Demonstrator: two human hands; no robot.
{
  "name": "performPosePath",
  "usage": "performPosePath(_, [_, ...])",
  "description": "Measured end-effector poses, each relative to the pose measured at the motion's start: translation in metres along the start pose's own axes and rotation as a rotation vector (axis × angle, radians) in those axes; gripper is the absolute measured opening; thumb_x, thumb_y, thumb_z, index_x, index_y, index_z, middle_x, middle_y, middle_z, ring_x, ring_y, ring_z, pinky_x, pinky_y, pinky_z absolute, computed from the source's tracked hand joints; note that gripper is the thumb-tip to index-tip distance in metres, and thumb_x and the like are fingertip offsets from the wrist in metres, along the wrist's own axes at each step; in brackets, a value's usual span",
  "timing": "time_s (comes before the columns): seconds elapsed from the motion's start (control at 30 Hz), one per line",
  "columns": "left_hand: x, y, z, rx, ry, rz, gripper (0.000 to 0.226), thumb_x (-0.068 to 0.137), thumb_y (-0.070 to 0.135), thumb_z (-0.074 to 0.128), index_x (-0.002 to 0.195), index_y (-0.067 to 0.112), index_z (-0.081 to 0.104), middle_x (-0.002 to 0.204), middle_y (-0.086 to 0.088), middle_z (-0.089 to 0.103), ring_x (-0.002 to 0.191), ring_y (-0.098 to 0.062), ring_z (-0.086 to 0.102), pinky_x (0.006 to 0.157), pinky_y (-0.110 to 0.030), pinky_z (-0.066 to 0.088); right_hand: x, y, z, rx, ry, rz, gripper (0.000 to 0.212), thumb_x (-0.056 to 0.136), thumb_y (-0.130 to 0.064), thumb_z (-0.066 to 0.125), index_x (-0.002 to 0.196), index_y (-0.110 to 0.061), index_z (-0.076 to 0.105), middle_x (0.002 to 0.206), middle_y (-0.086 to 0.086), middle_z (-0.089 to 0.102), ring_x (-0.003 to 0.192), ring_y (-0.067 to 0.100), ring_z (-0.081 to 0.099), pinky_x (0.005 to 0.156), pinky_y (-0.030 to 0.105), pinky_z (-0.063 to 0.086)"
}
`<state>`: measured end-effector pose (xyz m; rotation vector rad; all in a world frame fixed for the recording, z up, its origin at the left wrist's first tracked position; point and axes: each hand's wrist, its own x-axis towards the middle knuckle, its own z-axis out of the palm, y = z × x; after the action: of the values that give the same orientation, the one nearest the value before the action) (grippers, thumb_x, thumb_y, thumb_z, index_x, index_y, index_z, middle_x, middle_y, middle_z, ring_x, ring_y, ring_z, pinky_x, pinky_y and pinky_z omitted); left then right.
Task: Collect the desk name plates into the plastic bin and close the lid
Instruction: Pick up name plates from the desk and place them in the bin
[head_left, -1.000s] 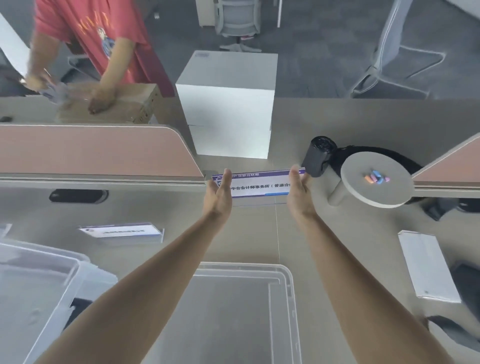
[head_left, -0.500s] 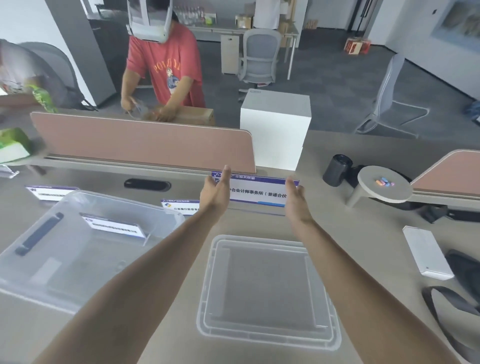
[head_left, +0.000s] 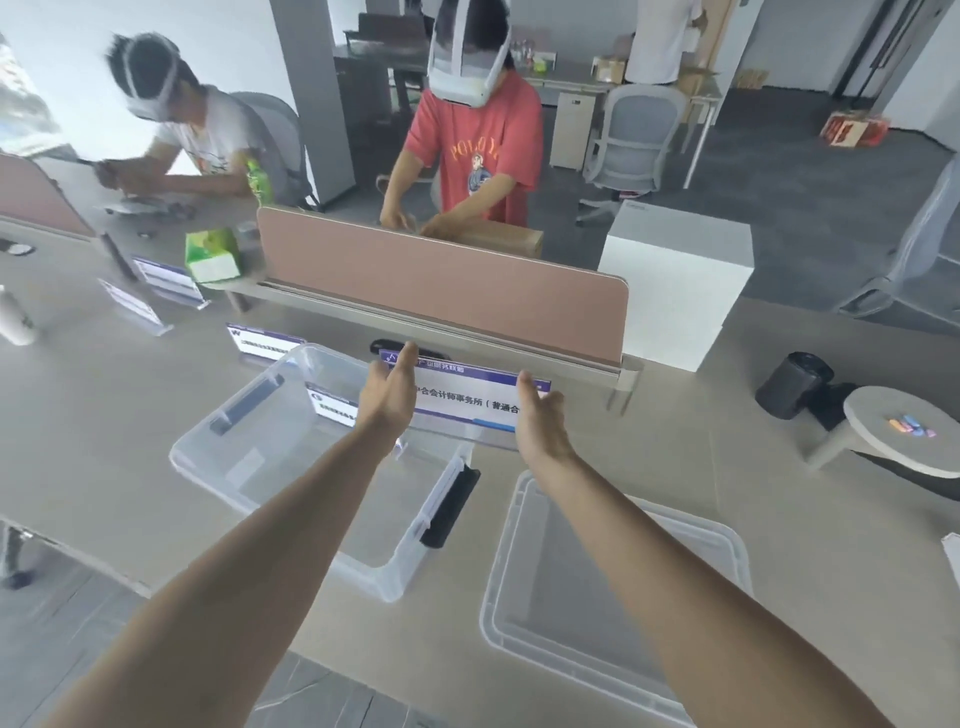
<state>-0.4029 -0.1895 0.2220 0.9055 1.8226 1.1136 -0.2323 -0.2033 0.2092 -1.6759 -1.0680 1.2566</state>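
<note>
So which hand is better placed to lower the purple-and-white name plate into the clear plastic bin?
Left, probably: the left hand is over the clear plastic bin; the right hand, across the name plate, is beyond the rim.

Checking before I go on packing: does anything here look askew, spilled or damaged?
Nothing spilled or damaged. The plastic bin sits at an angle to the edge of the desk, and its lid lies off beside it.

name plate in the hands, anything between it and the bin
Nothing visible does. The left hand and right hand hold the name plate by the open plastic bin; its lid lies apart on the desk, right of it.
</note>
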Motion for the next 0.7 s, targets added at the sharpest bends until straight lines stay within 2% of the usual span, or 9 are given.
performPosePath(0.07, [0.008,0.001,-0.016,0.011,0.049,0.001,0.065,0.094,0.059,0.039,0.14,0.014,0.04,0.128,-0.006,0.05,0.118,-0.026,0.046,0.09,-0.037,0.03,0.005,-0.002,0.018,-0.001,-0.069,0.012,0.073,0.093,-0.065,0.034,0.137,-0.007,0.03,0.144,0.012,0.039,0.133,0.034,0.036,0.109,0.05,0.031])
performPosePath(0.13, [0.015,0.002,-0.031,0.026,0.098,0.001,0.064,0.095,0.056,0.039,0.142,0.012,0.04,0.126,-0.006,0.049,0.122,-0.025,0.045,0.092,-0.035,0.03,0.008,-0.007,0.034,-0.053,-0.127,0.009,0.068,0.089,-0.065,0.043,0.127,-0.009,0.033,0.138,0.012,0.044,0.129,0.034,0.04,0.102,0.048,0.037])
performPosePath(0.23, [0.023,0.0,-0.05,0.066,0.15,-0.009,0.065,0.092,0.058,0.04,0.134,0.009,0.048,0.124,-0.01,0.057,0.113,-0.028,0.051,0.093,-0.037,0.035,0.012,-0.014,0.055,-0.171,-0.163,-0.03,0.047,0.086,-0.046,0.057,0.107,-0.014,0.031,0.124,0.012,0.049,0.119,0.036,0.046,0.089,0.042,0.041])
performPosePath(0.3, [0.028,-0.005,-0.062,0.083,0.174,-0.029,0.067,0.087,0.063,0.038,0.127,0.012,0.054,0.121,-0.012,0.061,0.108,-0.03,0.054,0.092,-0.038,0.039,0.016,-0.018,0.07,-0.21,-0.163,-0.057,0.039,0.087,-0.037,0.057,0.105,-0.013,0.031,0.121,0.012,0.05,0.116,0.036,0.047,0.09,0.042,0.043])
performPosePath(0.37, [0.036,-0.011,-0.071,0.079,0.199,-0.044,0.054,0.093,0.057,0.039,0.123,0.015,0.054,0.115,-0.007,0.058,0.101,-0.027,0.05,0.086,-0.034,0.036,0.018,-0.018,0.083,-0.24,-0.184,-0.061,0.04,0.086,-0.037,0.058,0.104,-0.014,0.031,0.119,0.012,0.051,0.116,0.035,0.048,0.091,0.041,0.043])
performPosePath(0.47, [0.047,-0.014,-0.084,0.098,0.219,-0.073,0.05,0.098,0.052,0.037,0.124,0.012,0.052,0.11,-0.008,0.054,0.098,-0.025,0.045,0.082,-0.031,0.029,0.021,-0.017,0.102,-0.27,-0.206,-0.056,0.038,0.088,-0.034,0.057,0.105,-0.014,0.029,0.124,0.014,0.05,0.118,0.036,0.047,0.085,0.038,0.041])
performPosePath(0.57, [0.066,-0.023,-0.096,0.144,0.16,-0.068,0.059,0.098,0.055,0.035,0.131,0.01,0.052,0.115,-0.01,0.058,0.105,-0.028,0.051,0.084,-0.031,0.033,0.026,-0.014,0.123,-0.295,-0.139,-0.075,0.037,0.091,-0.024,0.055,0.116,-0.007,0.034,0.129,0.015,0.047,0.122,0.037,0.043,0.082,0.037,0.038])
performPosePath(0.63, [0.081,-0.031,-0.105,0.157,0.096,-0.064,0.066,0.094,0.062,0.033,0.134,0.012,0.053,0.124,-0.014,0.061,0.114,-0.032,0.055,0.089,-0.034,0.038,0.029,-0.01,0.138,-0.301,-0.1,-0.063,0.045,0.092,-0.021,0.053,0.127,-0.003,0.033,0.135,0.015,0.044,0.126,0.038,0.039,0.081,0.037,0.036])
performPosePath(0.7, [0.1,-0.04,-0.116,0.149,0.031,-0.077,0.085,0.082,0.073,0.031,0.138,0.011,0.049,0.132,-0.022,0.058,0.122,-0.038,0.053,0.1,-0.042,0.041,0.032,-0.006,0.158,-0.319,-0.078,-0.037,0.05,0.092,-0.02,0.052,0.133,-0.002,0.029,0.139,0.015,0.041,0.128,0.037,0.036,0.086,0.039,0.038])
